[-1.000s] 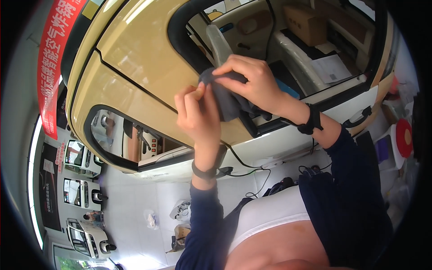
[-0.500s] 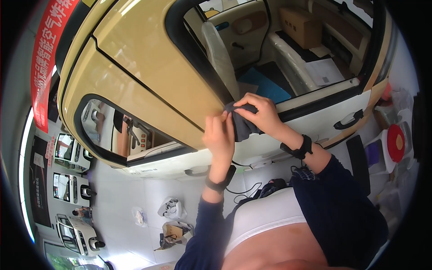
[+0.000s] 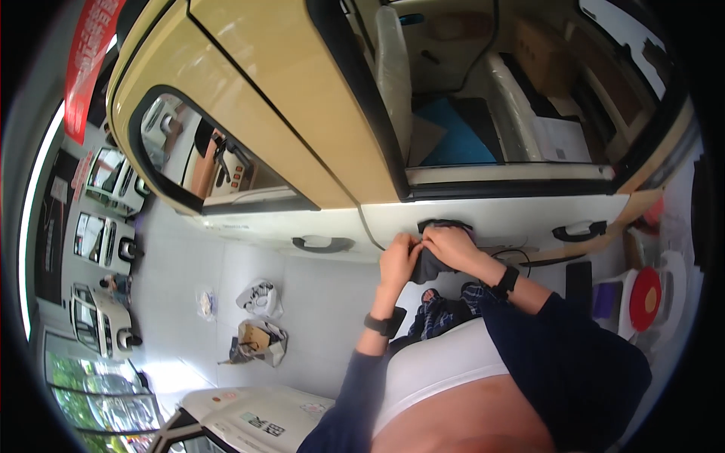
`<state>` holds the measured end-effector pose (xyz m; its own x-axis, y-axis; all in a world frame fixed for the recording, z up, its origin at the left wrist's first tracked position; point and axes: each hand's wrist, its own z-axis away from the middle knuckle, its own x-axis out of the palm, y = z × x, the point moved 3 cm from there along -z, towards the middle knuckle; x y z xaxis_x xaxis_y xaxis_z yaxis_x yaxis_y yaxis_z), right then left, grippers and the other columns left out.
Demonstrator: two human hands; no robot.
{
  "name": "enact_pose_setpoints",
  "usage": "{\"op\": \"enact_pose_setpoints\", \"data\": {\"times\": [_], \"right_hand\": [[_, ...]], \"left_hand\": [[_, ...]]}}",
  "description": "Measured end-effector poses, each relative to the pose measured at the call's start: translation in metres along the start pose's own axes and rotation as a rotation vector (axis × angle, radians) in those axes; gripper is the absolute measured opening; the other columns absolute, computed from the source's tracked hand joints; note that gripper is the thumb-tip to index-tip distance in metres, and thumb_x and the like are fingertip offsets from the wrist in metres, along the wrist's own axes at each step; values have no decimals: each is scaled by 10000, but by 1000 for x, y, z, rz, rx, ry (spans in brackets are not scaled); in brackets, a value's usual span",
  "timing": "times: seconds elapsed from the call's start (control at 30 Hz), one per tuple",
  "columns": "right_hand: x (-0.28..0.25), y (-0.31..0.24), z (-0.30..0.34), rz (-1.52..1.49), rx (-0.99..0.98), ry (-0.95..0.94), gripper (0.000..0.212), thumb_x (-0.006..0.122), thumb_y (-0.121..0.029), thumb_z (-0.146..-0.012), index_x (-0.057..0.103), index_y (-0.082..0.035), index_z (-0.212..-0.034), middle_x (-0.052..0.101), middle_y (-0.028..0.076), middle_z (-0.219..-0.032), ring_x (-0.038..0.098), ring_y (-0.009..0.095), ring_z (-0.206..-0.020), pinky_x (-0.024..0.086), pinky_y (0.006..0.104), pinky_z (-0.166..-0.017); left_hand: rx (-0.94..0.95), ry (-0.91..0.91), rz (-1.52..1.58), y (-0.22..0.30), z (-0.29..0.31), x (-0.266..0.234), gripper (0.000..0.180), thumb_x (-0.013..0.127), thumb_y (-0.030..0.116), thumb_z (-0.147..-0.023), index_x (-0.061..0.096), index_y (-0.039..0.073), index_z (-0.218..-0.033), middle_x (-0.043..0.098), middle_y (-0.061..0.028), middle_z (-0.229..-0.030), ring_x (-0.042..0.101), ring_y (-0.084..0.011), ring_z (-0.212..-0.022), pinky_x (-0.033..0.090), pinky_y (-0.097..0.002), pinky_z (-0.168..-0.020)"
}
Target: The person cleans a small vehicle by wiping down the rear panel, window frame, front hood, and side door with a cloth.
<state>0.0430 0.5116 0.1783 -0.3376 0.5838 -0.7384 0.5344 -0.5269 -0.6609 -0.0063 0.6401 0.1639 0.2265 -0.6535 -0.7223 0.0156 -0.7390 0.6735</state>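
A dark grey cloth point(image 3: 429, 269) hangs bunched between my two hands, in front of the white lower door panel of a small beige-and-white car point(image 3: 291, 57). My left hand point(image 3: 398, 262) pinches its upper left edge, fingers pressed together. Right beside it, my right hand point(image 3: 451, 248) is closed on the cloth too, with fingertips meeting those of the left. Part of the cloth is hidden behind the right hand. Just above the right hand, a dark curved piece point(image 3: 434, 225) shows against the door; I cannot tell whether it is cloth or part of the car.
Door handles sit left point(image 3: 322, 244) and right point(image 3: 579, 231). Through the rear window show a cardboard box point(image 3: 545, 60) and plastic-wrapped seats. Bags point(image 3: 260, 341) lie on the grey floor. A red round-topped stool point(image 3: 646, 300) stands right. Another white vehicle point(image 3: 253, 415) is behind; small vehicles line the left.
Both hands have come down from the window pillar to below the window sill, bringing the cloth along. The view has shifted, showing a white vehicle at the lower left.
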Motion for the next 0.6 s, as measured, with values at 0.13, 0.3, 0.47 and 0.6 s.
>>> {"op": "enact_pose_setpoints", "data": {"times": [0.13,0.3,0.47,0.6], "right_hand": [[8,5,27,33,-96,-169,151,518,-205,-813,537,-57,-788,594,156,-706,584,343,-681,450,430,-595],[6,3,32,-3,-98,-345,153,533,-198,-813,545,-53,-861,598,155,-753,580,336,-709,448,415,-625],[1,-12,23,-176,-201,-287,147,565,-166,-794,537,-62,-894,609,130,-772,590,315,-722,456,392,-619],[-12,-33,18,-333,-224,-229,227,579,-128,-778,530,-67,-990,606,117,-865,585,306,-774,466,369,-660]], "left_hand": [[-85,-96,46,2,37,13,168,586,197,-796,542,44,-851,573,-136,-823,566,-333,-754,450,-389,-627],[-115,-106,-330,-1,78,33,258,612,233,-783,567,64,-974,578,-113,-925,558,-289,-847,447,-378,-701],[-294,31,-187,0,123,39,412,636,234,-754,513,84,-1117,566,-112,-948,574,-281,-765,454,-382,-659],[-395,46,77,20,121,25,618,635,160,-747,351,51,-1284,552,-180,-1016,574,-318,-768,455,-398,-671]]}}
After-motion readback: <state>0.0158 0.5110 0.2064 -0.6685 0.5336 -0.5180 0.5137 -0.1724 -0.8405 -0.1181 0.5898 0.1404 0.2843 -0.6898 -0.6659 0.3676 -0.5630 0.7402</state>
